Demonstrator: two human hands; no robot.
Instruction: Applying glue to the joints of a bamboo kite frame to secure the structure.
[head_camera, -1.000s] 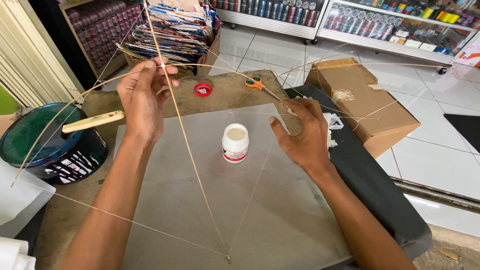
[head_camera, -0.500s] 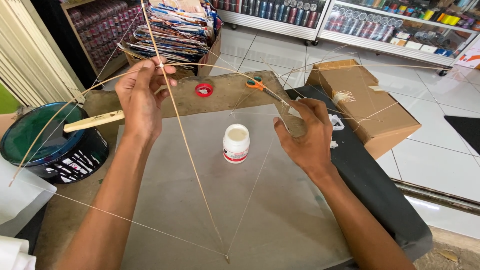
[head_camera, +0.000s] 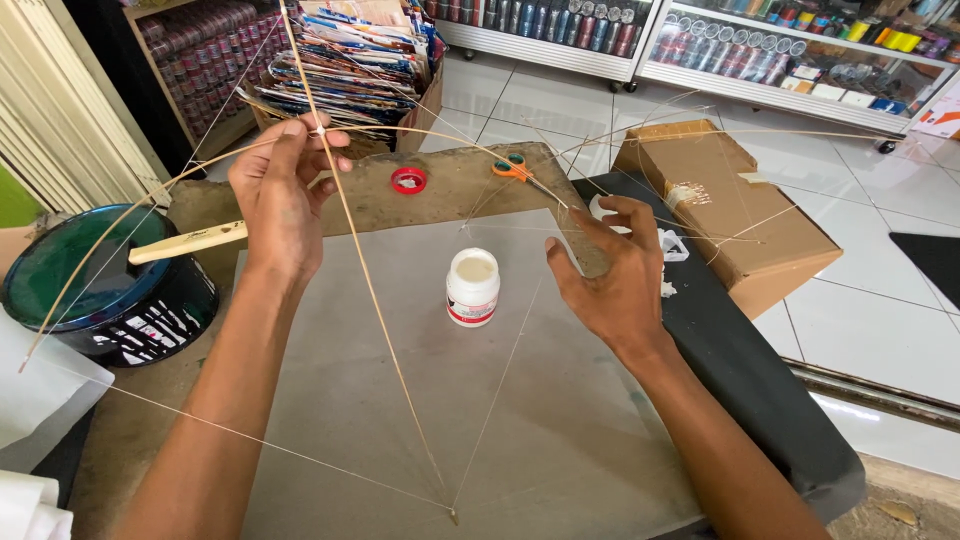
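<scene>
A kite frame of thin bamboo sticks (head_camera: 372, 290) and string hangs over a grey paper sheet (head_camera: 420, 400) on the table. My left hand (head_camera: 280, 195) pinches the frame where the upright stick crosses the bowed stick. My right hand (head_camera: 612, 272) hovers with fingers spread beside the frame's right-hand string, near the sheet's far right corner; it holds nothing. A small white glue jar (head_camera: 472, 287) stands uncapped on the sheet between my hands.
A red lid (head_camera: 408, 180) and orange-handled scissors (head_camera: 515, 168) lie at the table's far edge. A dark round tin (head_camera: 95, 290) with a wooden stick (head_camera: 190, 243) across it sits at left. A cardboard box (head_camera: 720, 210) stands on the floor at right. Stacked kites (head_camera: 350, 60) lie behind.
My right hand has opened and drawn slightly back from the frame's right side. My left hand keeps its pinch at the stick crossing.
</scene>
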